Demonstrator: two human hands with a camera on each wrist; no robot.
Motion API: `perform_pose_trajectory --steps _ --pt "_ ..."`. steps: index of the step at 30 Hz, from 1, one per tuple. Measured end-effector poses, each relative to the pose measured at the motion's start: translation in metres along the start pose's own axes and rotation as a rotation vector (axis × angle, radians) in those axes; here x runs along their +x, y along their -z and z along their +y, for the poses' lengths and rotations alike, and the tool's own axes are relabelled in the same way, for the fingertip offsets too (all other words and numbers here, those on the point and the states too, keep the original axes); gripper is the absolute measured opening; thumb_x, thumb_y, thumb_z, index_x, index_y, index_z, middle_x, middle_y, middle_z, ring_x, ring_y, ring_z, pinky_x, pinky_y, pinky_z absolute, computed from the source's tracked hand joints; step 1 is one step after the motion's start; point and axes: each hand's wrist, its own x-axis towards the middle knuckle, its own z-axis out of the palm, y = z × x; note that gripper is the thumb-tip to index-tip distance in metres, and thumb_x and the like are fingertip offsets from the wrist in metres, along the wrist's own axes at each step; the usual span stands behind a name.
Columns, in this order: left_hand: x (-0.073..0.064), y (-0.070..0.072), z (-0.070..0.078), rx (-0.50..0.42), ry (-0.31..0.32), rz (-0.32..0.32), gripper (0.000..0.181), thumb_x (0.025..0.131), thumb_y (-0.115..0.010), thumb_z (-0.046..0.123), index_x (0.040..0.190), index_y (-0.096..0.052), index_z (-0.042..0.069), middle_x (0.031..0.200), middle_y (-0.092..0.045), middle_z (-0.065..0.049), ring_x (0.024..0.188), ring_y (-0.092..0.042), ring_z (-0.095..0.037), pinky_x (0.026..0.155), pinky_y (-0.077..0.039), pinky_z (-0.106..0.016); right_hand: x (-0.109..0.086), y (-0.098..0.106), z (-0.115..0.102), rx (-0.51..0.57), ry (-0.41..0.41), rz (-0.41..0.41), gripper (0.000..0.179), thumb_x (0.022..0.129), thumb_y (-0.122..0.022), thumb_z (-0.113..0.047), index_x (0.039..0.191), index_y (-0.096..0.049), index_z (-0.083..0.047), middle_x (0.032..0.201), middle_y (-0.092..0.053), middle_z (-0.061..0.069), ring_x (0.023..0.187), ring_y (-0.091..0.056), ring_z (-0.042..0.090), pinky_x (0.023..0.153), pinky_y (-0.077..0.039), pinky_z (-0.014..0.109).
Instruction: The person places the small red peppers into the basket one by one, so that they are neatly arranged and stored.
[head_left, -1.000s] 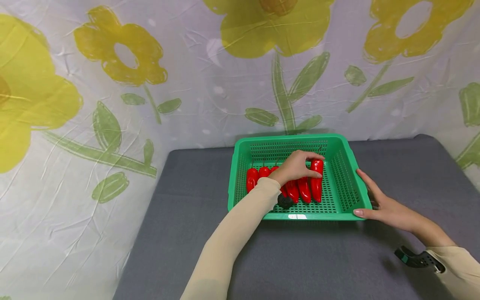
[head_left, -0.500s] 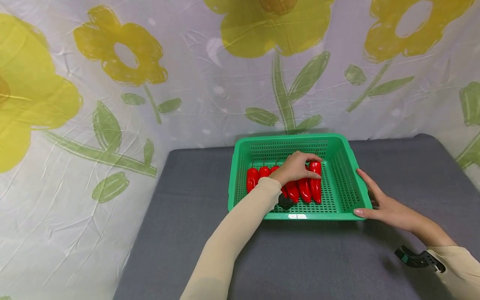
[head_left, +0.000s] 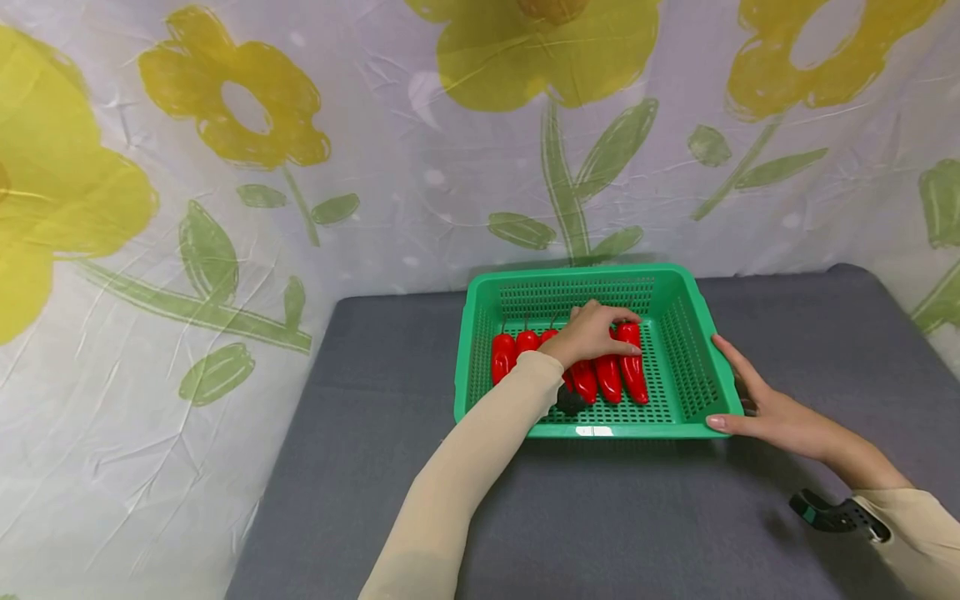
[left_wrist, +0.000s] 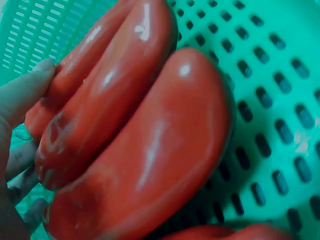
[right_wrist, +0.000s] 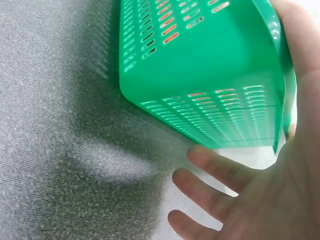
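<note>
A green perforated plastic basket (head_left: 678, 433) holds a row of glossy red chili peppers (head_left: 504, 358), some hidden by my left arm. With thumb and index finger, my left hand (head_left: 588, 333) pinches the upper end of the rightmost red chili pepper (head_left: 633, 379). That pepper lies slightly tilted. In the left wrist view, the thumb (left_wrist: 27, 90) rests against one of the peppers (left_wrist: 95, 95). My right hand (head_left: 765, 417) touches the basket's front right corner, thumb on the front rim and index along the side. Its other fingers (right_wrist: 205, 200) are spread outside the basket.
The basket stands on a table covered in grey cloth (head_left: 360, 467). Behind it hangs a white curtain with yellow flowers (head_left: 420, 183). Below my left wrist is a small dark thing (head_left: 571, 402). A black strap (head_left: 832, 512) circles my right wrist.
The rightmost pepper has shifted left towards its neighbours, then its lower end has swung right. My left hand has moved slightly left with it. The right hand stays at the basket corner.
</note>
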Motion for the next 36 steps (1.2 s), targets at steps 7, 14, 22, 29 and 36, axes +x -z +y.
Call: perform_pose_trajectory --steps 7,14,22,29,36 --pt "0.002 -0.001 -0.002 0.075 0.007 -0.016 0.052 0.09 -0.069 0.047 0.138 -0.057 0.032 0.13 -0.066 0.004 0.123 -0.046 -0.017 0.091 -0.031 -0.032 0.001 -0.001 0.0 0.009 0.004 -0.004 0.109 0.095 -0.064 -0.018 0.153 0.026 -0.037 0.149 -0.021 0.044 0.126 -0.035 0.07 0.082 -0.049 0.062" --pt "0.001 -0.003 -0.006 0.061 0.015 -0.027 0.052 0.09 -0.069 0.048 0.138 -0.057 0.032 0.129 -0.065 0.003 0.122 -0.046 -0.017 0.093 -0.032 -0.033 0.001 -0.003 0.0 -0.001 -0.005 -0.003 0.108 0.095 -0.064 -0.019 0.153 0.026 -0.037 0.149 -0.022 0.044 0.126 -0.036 0.069 0.083 -0.049 0.063" --pt "-0.002 0.006 -0.005 0.035 0.013 -0.031 0.051 0.091 -0.069 0.043 0.139 -0.057 0.028 0.13 -0.066 0.001 0.127 -0.045 -0.019 0.104 -0.036 -0.038 0.002 -0.002 -0.001 -0.006 0.005 -0.002 0.109 0.094 -0.065 -0.019 0.153 0.025 -0.037 0.15 -0.021 0.044 0.125 -0.036 0.071 0.082 -0.049 0.063" --pt "-0.013 0.038 0.006 -0.016 -0.054 -0.035 0.05 0.094 -0.067 0.033 0.14 -0.056 0.016 0.134 -0.065 -0.007 0.127 -0.057 -0.02 0.108 -0.045 -0.032 0.006 0.0 0.0 -0.023 0.053 0.005 0.109 0.093 -0.066 -0.014 0.155 0.022 -0.033 0.147 -0.025 0.042 0.125 -0.038 0.069 0.082 -0.05 0.062" --pt "-0.055 0.094 0.024 -0.029 -0.079 0.021 0.048 0.096 -0.064 0.038 0.141 -0.055 0.023 0.137 -0.063 0.0 0.132 -0.05 -0.019 0.113 -0.041 -0.033 0.003 0.012 -0.01 -0.161 0.089 0.114 0.114 0.087 -0.075 -0.017 0.158 0.014 -0.032 0.154 -0.026 0.035 0.131 -0.035 0.057 0.088 -0.037 0.073"
